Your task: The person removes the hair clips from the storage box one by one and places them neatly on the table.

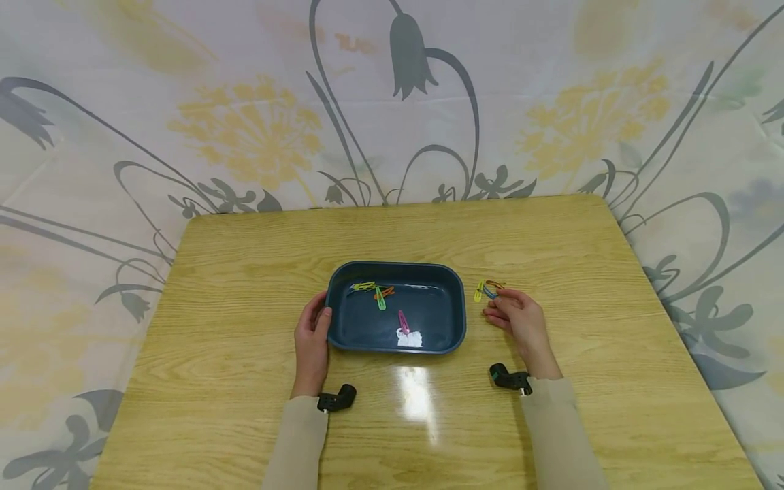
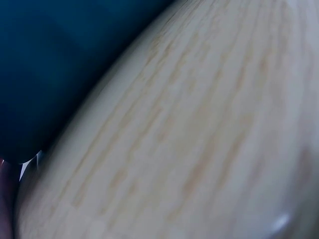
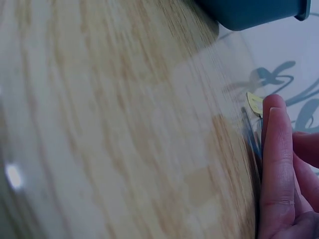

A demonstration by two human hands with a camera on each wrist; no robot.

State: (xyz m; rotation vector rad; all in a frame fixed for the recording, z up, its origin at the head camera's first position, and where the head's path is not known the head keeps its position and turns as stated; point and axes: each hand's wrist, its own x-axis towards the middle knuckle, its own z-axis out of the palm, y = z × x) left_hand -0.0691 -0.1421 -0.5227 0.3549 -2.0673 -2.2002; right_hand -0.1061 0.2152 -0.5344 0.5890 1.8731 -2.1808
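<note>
Nearest to you, both your sleeves come in over the front edge of the bench (image 1: 245,435), each with a small black camera at the wrist. Between them the wood is bare, with only a bright reflection of light on it.

Your left hand (image 1: 311,344) rests on the bench against the left wall of the dark blue tray (image 1: 456,320), with the thumb touching the rim and the fingers relaxed; it is not gripping anything. In the left wrist view you see only the tray wall (image 2: 55,64) close to the wood.

Your right hand (image 1: 519,320) lies to the right of the tray, a little apart from it. Its fingertips (image 3: 275,149) touch a small bunch of hair clips (image 1: 486,290), yellow, blue and orange, which lies on the bench just beside the tray's far right corner. Whether the fingers pinch a clip or only touch it, you cannot tell from these views.

Inside the tray there are more clips: a pink one (image 1: 403,321) near the front wall, and a green one (image 1: 380,298), an orange one (image 1: 386,292) and a yellow one (image 1: 364,286) together at the far left corner.

Left, right and behind the tray, the bench has wide open room up to its rounded edges. Beyond the far edge hangs a flowered curtain (image 1: 392,102). There is no readable writing.
</note>
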